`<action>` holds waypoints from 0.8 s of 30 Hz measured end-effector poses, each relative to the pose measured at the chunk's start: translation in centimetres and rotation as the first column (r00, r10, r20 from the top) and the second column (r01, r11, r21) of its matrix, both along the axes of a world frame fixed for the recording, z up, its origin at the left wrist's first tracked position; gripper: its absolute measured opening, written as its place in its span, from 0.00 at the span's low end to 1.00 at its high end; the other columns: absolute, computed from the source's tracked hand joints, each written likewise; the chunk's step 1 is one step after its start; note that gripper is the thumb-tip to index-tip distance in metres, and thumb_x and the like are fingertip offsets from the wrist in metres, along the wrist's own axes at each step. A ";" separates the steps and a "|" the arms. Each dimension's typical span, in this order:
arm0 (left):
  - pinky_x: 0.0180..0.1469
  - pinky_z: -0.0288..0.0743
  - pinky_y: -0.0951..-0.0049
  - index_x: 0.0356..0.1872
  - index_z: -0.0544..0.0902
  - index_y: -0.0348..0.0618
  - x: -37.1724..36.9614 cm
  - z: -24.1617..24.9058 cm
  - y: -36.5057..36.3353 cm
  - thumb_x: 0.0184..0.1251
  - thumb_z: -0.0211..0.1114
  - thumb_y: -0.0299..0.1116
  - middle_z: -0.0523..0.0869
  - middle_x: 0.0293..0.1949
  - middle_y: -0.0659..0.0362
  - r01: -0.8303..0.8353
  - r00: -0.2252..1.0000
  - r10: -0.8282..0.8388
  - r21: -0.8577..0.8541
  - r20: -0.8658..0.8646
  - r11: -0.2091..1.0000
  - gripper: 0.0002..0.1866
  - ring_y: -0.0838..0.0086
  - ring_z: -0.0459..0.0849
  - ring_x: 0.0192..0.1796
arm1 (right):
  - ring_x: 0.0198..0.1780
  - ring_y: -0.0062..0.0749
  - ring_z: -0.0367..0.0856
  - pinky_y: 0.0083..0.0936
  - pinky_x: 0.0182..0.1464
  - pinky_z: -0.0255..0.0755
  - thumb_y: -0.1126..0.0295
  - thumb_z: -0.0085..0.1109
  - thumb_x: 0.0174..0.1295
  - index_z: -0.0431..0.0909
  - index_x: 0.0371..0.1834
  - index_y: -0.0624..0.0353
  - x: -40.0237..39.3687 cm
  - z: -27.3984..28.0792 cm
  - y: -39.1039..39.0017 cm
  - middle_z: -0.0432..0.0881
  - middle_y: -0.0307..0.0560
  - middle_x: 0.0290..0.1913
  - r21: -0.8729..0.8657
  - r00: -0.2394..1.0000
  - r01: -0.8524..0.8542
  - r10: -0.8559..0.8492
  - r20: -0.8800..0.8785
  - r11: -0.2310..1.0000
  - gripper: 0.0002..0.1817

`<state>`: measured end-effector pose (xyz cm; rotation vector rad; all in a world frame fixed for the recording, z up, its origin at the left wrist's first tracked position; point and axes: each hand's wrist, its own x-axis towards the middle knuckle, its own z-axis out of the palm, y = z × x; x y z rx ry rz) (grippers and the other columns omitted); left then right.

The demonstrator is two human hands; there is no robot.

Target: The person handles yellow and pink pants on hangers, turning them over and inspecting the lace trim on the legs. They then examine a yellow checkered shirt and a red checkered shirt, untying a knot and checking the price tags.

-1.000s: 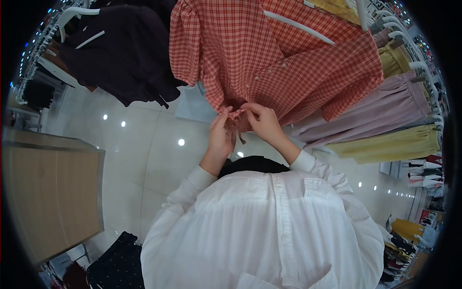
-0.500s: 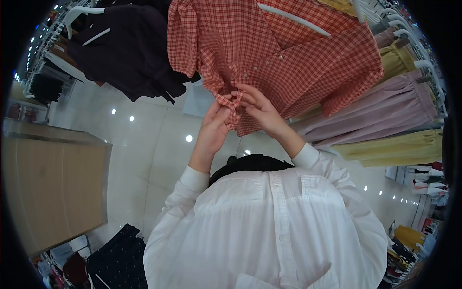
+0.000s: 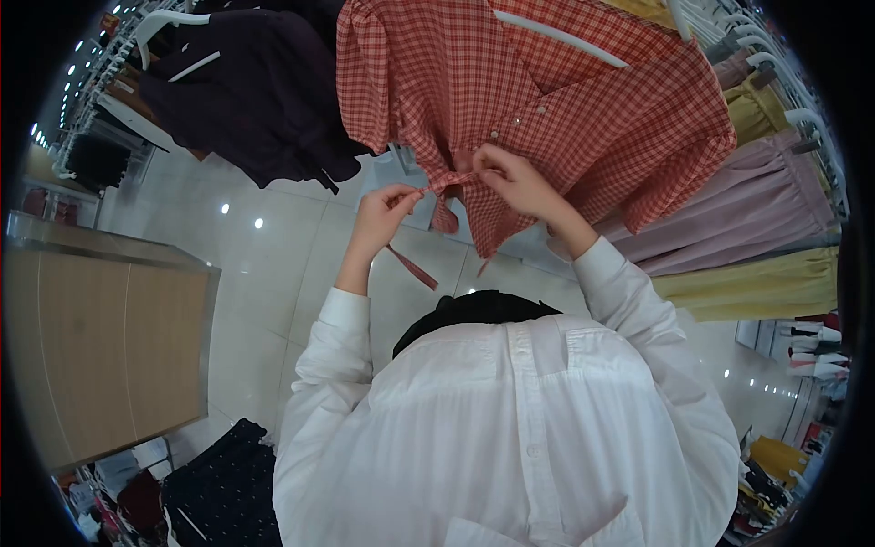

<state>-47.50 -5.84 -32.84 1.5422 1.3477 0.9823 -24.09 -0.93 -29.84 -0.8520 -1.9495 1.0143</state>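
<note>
Head view, shop floor. Red checked blouse [image 3: 547, 100] hangs on a white hanger [image 3: 561, 38] at upper centre of the frame. At its lower hem, centre frame, sits a tie knot [image 3: 448, 182].

Left hand [image 3: 381, 214], left of centre: thumb and fingers pressed together, pinching one tie strip [image 3: 412, 266]. The strip's loose end hangs down and to the right below the hand.

Right hand [image 3: 515, 182], just right of the knot: fingertips pinched on the fabric at the knot. Other tie end hangs below the knot.

Both sleeves white, same as the shirt [image 3: 510, 428] filling lower centre.

Dark garment [image 3: 246, 100] hangs upper left. Pink [image 3: 756, 205] and yellow [image 3: 756, 283] garments at right. Wooden counter [image 3: 100, 356] at left edge.
</note>
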 end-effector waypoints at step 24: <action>0.48 0.69 0.77 0.45 0.75 0.35 7.0 4.5 -0.7 0.51 0.60 0.23 0.68 0.51 0.58 0.055 0.979 -0.122 0.371 0.160 0.927 0.16 0.72 0.73 0.49 | 0.27 0.18 0.73 0.20 0.28 0.67 0.59 0.67 0.45 0.80 0.27 0.64 -1.2 2.8 -1.9 0.79 0.43 0.26 -0.111 0.941 0.183 -0.141 0.308 0.977 0.17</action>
